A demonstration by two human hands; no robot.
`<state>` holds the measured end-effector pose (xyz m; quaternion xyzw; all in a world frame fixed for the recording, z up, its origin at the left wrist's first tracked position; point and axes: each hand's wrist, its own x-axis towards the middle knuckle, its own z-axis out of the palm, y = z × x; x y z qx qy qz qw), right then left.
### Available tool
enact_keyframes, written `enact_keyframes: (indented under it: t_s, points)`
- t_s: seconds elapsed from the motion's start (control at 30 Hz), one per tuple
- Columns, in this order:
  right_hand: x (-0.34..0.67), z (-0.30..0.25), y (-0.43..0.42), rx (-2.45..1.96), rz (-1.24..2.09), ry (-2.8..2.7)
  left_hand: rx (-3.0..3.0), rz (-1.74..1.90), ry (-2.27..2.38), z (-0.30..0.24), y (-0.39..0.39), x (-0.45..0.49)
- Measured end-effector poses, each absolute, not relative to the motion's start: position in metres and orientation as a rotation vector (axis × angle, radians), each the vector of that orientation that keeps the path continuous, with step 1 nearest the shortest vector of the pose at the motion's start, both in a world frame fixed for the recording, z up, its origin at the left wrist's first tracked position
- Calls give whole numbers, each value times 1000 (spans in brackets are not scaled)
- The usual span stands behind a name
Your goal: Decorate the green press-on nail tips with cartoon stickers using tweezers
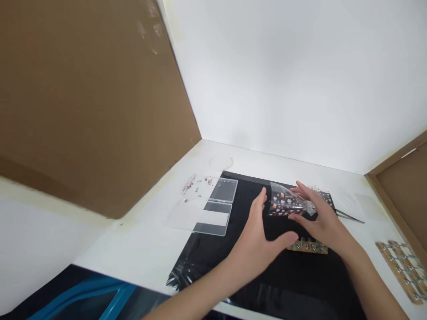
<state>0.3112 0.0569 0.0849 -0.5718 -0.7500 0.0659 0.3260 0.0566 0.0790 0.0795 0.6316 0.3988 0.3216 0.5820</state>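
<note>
My right hand (320, 218) is curled around one end of a clear plastic film (287, 200) printed with small white cartoon cat figures. The film bends upward at its far left corner. My left hand (255, 240) hovers just left of it, fingers raised and thumb stretched out, holding nothing. Below the film, partly behind my left thumb, lies a light-brown strip (312, 247) with small greenish pieces on it. Metal tweezers (350, 217) stick out past my right hand. Another printed sheet (327, 195) shows behind that hand.
An opened clear plastic case (213, 229) holding tiny colourful gems lies left of my hands, partly on the black mat (200, 253). More brown strips (402, 271) with greenish pieces lie at the right. Brown boards (100, 98) and a white wall (283, 89) surround the white table.
</note>
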Motion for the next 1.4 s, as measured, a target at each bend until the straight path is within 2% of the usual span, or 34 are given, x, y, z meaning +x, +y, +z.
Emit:
enact_keyframes:
  t_s: [0.13, 0.3, 0.47, 0.67, 1.13, 1.4]
  points:
    - [298, 89, 40, -1415, 10, -1923, 1036, 727, 569, 89, 111, 91]
    - [291, 88, 30, -1375, -142, -1908, 754, 697, 508, 88, 114, 90]
    - [286, 91, 31, -1343, -272, -1933, 699, 689, 375, 79, 111, 85]
    - [284, 95, 32, -1336, -365, -1958, 733, 661, 464, 70, 108, 87]
    - [277, 88, 27, -1335, -381, -1854, 755, 822, 471, 74, 100, 88]
    - [280, 81, 24, -1242, -164, -1526, 652, 783, 487, 82, 106, 85]
